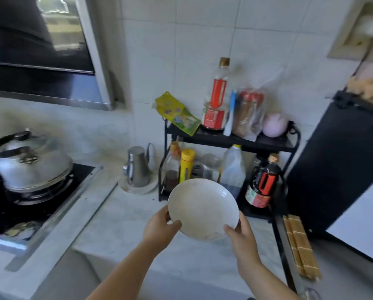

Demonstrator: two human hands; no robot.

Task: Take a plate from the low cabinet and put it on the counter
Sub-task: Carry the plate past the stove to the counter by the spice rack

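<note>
Head: both hands (159, 229) grip plate (203, 210) rim above counter (125, 230).

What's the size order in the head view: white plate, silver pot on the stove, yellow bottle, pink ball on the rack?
1. silver pot
2. white plate, close behind; it is held nearer the camera by the left hand and right hand, so real order is unsure
3. yellow bottle and pink ball look about alike
</note>
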